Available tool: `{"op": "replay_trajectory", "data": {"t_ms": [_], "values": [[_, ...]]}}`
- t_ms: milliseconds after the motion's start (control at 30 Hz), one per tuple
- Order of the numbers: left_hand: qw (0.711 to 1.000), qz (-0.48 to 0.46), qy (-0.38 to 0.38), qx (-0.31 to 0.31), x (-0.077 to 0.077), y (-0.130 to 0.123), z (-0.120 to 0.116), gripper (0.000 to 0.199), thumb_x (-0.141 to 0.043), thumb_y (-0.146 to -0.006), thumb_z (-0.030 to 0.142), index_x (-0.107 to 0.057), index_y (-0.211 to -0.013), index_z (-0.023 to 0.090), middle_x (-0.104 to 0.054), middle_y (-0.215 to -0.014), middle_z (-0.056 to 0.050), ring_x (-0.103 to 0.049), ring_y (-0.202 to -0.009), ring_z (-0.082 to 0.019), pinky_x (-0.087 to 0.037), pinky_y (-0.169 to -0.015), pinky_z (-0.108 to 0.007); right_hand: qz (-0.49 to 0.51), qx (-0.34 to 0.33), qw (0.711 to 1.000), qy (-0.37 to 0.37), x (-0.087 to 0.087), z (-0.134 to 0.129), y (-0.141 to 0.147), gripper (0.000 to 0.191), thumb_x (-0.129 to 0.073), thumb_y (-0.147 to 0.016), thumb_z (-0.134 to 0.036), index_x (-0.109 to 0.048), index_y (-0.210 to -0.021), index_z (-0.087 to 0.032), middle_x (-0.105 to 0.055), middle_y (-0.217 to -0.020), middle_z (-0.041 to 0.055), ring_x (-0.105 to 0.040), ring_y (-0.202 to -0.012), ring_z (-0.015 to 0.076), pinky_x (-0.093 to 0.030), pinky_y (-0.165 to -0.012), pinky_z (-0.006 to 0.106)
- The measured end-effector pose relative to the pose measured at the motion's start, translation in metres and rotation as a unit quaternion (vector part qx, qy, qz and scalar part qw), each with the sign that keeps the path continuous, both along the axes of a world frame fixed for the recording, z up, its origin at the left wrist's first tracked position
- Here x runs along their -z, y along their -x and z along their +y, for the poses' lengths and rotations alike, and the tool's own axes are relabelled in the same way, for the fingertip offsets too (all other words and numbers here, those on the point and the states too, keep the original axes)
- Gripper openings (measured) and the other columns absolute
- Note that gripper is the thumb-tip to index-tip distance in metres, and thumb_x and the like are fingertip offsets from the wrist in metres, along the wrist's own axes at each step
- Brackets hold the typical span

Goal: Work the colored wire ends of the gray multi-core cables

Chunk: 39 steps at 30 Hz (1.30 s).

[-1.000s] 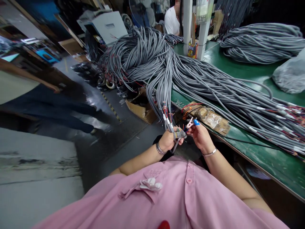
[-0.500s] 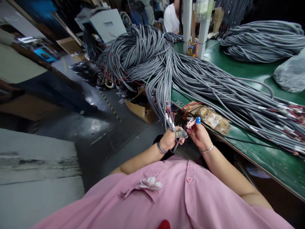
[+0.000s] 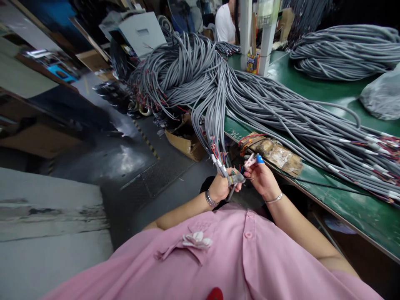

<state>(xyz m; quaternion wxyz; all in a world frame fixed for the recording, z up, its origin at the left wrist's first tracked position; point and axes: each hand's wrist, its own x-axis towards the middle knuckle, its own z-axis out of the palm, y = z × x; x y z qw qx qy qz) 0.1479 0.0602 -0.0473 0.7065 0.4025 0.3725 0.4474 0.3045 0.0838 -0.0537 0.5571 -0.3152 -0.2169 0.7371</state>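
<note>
Several grey cables (image 3: 222,166) with white bands and bare coloured wires at their ends are gripped in my left hand (image 3: 222,186), which has a grey covering on one finger. Just right of it, my right hand (image 3: 261,179) pinches a small pale pink tool (image 3: 250,161); a blue cap sits on a fingertip. Thin coloured wires show between the two hands. Beyond them, a long pile of grey cables (image 3: 250,91) lies over the green table (image 3: 337,208).
A taped brown block (image 3: 278,156) lies at the table's near edge. An open cardboard box (image 3: 184,141) stands on the floor. Farther back are a white post (image 3: 265,46), a coiled cable bundle (image 3: 343,52), a plastic bag (image 3: 383,96) and a person in white (image 3: 224,25).
The cable ends in my left hand have tilted slightly to the left and down. My right hand has turned a little, still with the pink tool.
</note>
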Motion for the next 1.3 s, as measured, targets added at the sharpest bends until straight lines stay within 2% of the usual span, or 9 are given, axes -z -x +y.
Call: {"op": "replay_trajectory", "data": {"t_ms": [133,333,500,767,867,1033,1133,1233,1300], "values": [[1.000,-0.003,0.004,-0.026,-0.003,-0.003,0.001,0.024,-0.072,-0.067,0.036,-0.063,-0.070,0.014,-0.059,-0.049,0.000,-0.051,-0.041,-0.011,-0.040,-0.042,-0.022,-0.010,0.028,0.999,-0.012,-0.002,-0.002,0.001,0.031,-0.067,-0.079,-0.049,-0.067,-0.082,-0.018,-0.065,-0.077,0.0024,-0.056,-0.063,0.0106,-0.049,-0.057,0.021],[0.999,-0.006,0.002,-0.043,-0.006,-0.009,0.005,0.023,-0.070,-0.066,0.035,-0.062,-0.067,0.014,-0.059,-0.049,-0.001,-0.050,-0.040,-0.010,-0.038,-0.041,-0.022,0.028,0.026,0.999,-0.020,0.003,0.003,0.002,0.034,-0.068,-0.077,-0.052,-0.068,-0.084,-0.019,-0.069,-0.085,0.0028,-0.059,-0.064,0.0104,-0.050,-0.059,0.023],[0.999,-0.003,0.010,-0.046,0.001,-0.008,0.007,0.021,-0.068,-0.066,0.034,-0.062,-0.068,0.014,-0.059,-0.049,-0.001,-0.050,-0.040,-0.010,-0.037,-0.040,-0.022,0.066,0.004,0.998,0.001,0.006,0.009,0.005,0.036,-0.072,-0.072,-0.053,-0.065,-0.075,-0.018,-0.070,-0.082,0.0028,-0.057,-0.057,0.0099,-0.050,-0.055,0.023],[0.999,0.002,0.021,-0.041,0.009,-0.007,0.007,0.018,-0.068,-0.067,0.031,-0.063,-0.070,0.014,-0.059,-0.050,-0.001,-0.051,-0.041,-0.010,-0.038,-0.040,-0.021,0.054,0.071,0.995,0.035,0.006,0.014,0.011,0.039,-0.074,-0.069,-0.055,-0.065,-0.077,-0.018,-0.067,-0.069,0.0005,-0.057,-0.055,0.0097,-0.049,-0.050,0.020],[0.999,0.006,0.020,-0.040,0.008,-0.006,0.006,0.019,-0.068,-0.068,0.032,-0.063,-0.069,0.014,-0.059,-0.049,-0.001,-0.051,-0.041,-0.010,-0.039,-0.041,-0.021,0.055,0.054,0.997,0.023,0.007,0.012,0.010,0.044,-0.072,-0.066,-0.062,-0.063,-0.075,-0.020,-0.067,-0.072,0.0003,-0.059,-0.058,0.0109,-0.049,-0.051,0.021],[0.999,0.014,0.001,-0.044,0.002,-0.004,-0.001,0.022,-0.069,-0.069,0.035,-0.063,-0.068,0.014,-0.059,-0.050,-0.001,-0.051,-0.042,-0.010,-0.039,-0.042,-0.022,0.061,-0.028,0.998,0.013,0.007,0.005,0.002,0.056,-0.055,-0.071,-0.075,-0.064,-0.081,-0.021,-0.069,-0.084,0.0034,-0.060,-0.063,0.0122,-0.051,-0.056,0.025],[0.998,0.023,-0.016,-0.055,0.000,-0.003,-0.007,0.025,-0.072,-0.068,0.037,-0.062,-0.068,0.014,-0.058,-0.050,0.000,-0.051,-0.042,-0.010,-0.040,-0.042,-0.022,0.063,-0.051,0.997,-0.001,0.007,0.001,-0.003,0.046,-0.058,-0.077,-0.065,-0.066,-0.086,-0.021,-0.069,-0.088,0.0036,-0.060,-0.066,0.0119,-0.051,-0.060,0.024],[0.996,0.012,-0.029,-0.080,0.001,-0.005,-0.011,0.025,-0.073,-0.068,0.037,-0.061,-0.069,0.015,-0.060,-0.052,0.000,-0.052,-0.043,-0.010,-0.042,-0.043,-0.022,0.038,-0.022,0.999,-0.013,0.005,-0.001,-0.005,0.032,-0.065,-0.079,-0.050,-0.067,-0.087,-0.019,-0.069,-0.089,0.0032,-0.059,-0.069,0.0111,-0.050,-0.061,0.022],[0.995,0.008,-0.033,-0.095,0.001,-0.007,-0.011,0.024,-0.073,-0.069,0.036,-0.061,-0.070,0.015,-0.061,-0.053,-0.001,-0.054,-0.045,-0.011,-0.042,-0.044,-0.022,0.018,-0.004,1.000,-0.016,0.004,-0.001,-0.005,0.029,-0.066,-0.080,-0.046,-0.068,-0.088,-0.018,-0.069,-0.087,0.0034,-0.059,-0.068,0.0106,-0.049,-0.059,0.021]]}}
